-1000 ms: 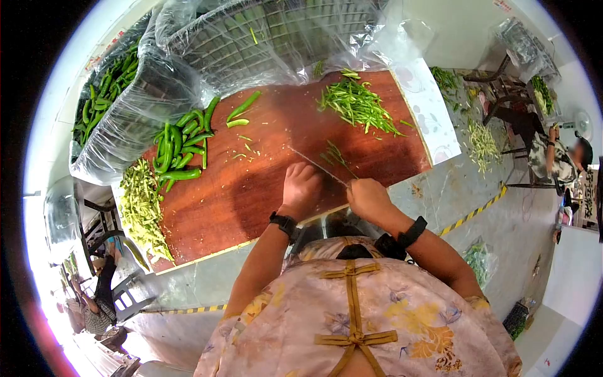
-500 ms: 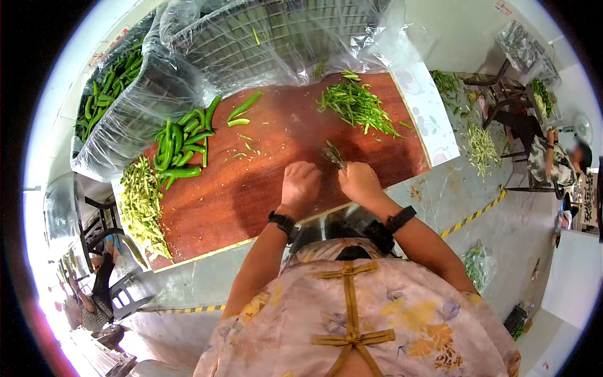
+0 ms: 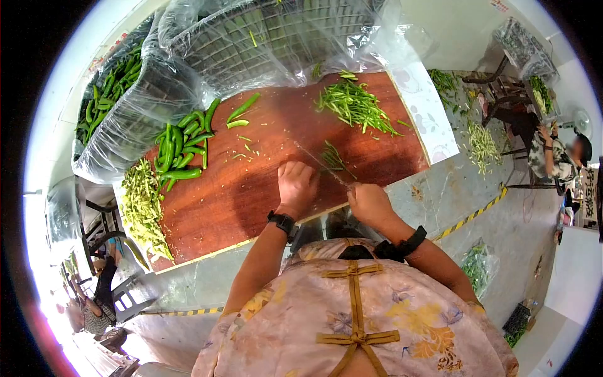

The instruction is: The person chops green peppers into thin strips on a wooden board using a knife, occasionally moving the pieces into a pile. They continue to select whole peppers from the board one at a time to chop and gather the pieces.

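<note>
My right hand [image 3: 370,202] is closed round what looks like a knife [image 3: 322,164], its thin blade seen edge-on and slanting up to the left over the board. My left hand [image 3: 298,184] is curled closed above the near part of the red-brown board [image 3: 220,207]; anything inside its fingers is hidden. Just beyond the blade lies a small bunch of green pepper strips [image 3: 331,156]. A larger pile of cut strips [image 3: 357,103] rests farther back on the right. Whole green peppers [image 3: 179,147] are heaped at the left.
Pale green scraps [image 3: 143,207] cover the board's left end. Plastic-lined crates [image 3: 270,47] stand along the back, one holding peppers [image 3: 112,88]. At the right, another person [image 3: 553,154] sits near scraps on the floor [image 3: 482,146]; someone else [image 3: 94,308] is at the far left.
My right hand has moved slightly right and nearer my body, and the thin blade now shows. The small bunch of strips, earlier at my right fingertips, now lies spread on the board.
</note>
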A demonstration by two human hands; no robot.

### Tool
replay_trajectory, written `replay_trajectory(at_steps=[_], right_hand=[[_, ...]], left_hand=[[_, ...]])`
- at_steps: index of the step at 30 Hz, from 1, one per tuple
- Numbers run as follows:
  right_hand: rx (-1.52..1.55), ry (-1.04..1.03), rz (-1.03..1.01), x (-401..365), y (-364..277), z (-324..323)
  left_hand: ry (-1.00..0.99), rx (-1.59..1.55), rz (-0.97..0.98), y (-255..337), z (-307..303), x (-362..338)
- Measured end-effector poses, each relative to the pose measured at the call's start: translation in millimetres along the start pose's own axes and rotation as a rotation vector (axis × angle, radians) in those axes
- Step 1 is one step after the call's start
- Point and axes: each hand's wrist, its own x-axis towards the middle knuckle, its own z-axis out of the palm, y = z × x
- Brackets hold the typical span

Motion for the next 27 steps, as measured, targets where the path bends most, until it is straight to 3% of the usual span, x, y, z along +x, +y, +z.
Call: replay_trajectory(at_steps=[7,15,22,25,27], right_hand=[[-0.073,-0.091,-0.006,7.9,-2.0,11.3],[-0.069,0.129,-0.021,44.2,-10.6,11.5],[-0.070,0.232,-0.030,5.6,19.6,-4.5],[-0.052,0.136,-0.025,-14.4,14.6,-19.5],[-0.116,-0.064,0.032,-21.6,8.5,-25.1]], left_hand=[[0.015,0.003,0.017,-3.6,2.4,0.1],[-0.048,0.027,0.032,-3.3,3.3,-2.9],[-0.001,-0.108,0.115,-8.5,3.4,0.7],[0.071,-0.092,-0.006,-11.7,-6.4,9.9],[0.026,0.069,-0.172,-27.6,-20.3,14.3]])
